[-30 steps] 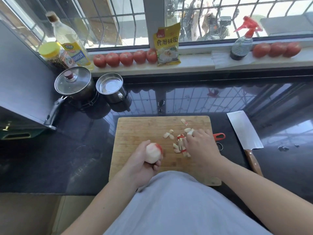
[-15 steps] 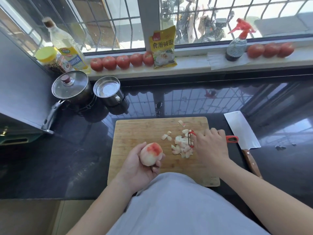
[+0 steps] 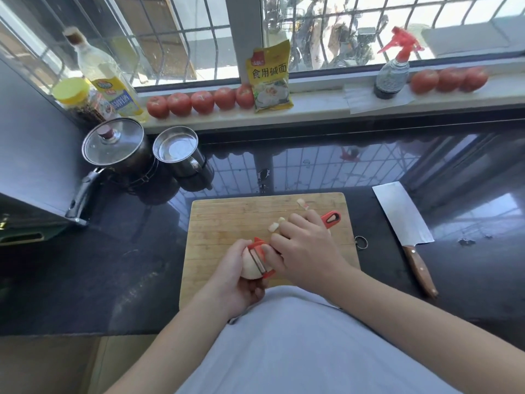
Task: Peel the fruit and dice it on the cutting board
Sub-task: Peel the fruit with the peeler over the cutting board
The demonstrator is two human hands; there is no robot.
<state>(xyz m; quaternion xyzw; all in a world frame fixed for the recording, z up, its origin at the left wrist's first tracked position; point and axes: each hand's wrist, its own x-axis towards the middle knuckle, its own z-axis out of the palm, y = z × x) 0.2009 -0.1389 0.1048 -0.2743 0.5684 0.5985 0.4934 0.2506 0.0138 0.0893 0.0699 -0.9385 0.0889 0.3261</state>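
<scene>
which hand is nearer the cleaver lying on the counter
Right. The right hand is over the cutting board, gripping the red peeler, with the cleaver off to its right. The left hand holds the fruit farther left.

Tomatoes (image 3: 202,102), a spray bottle (image 3: 391,78) and a yellow packet (image 3: 269,78) line the windowsill (image 3: 326,108).
</scene>
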